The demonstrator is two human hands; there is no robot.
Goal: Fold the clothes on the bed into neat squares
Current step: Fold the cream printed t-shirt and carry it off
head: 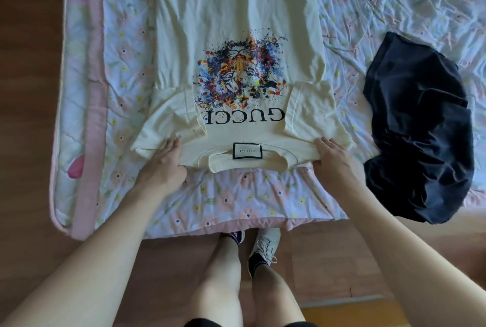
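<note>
Your left hand (pixel 164 158) and right hand (pixel 332 156) each pinch a shoulder of a cream T-shirt (pixel 236 37), fingers on top of the cloth and thumbs tucked beneath the edge, one on either side of the collar (pixel 247 162). The shirt lies face up on a flowered quilt (pixel 236 195), its collar nearest you and its hem at the far edge of view, so its long axis runs straight away from you. Both sleeves are already folded inward over the chest, beside a bright tiger print (pixel 240 71). Both hands sit equally near the collar end; the likely next fold carries that end forward toward the hem. A crumpled dark garment (pixel 418 127) waits on the bed just to your right, apart from the shirt, nearer your right hand.
</note>
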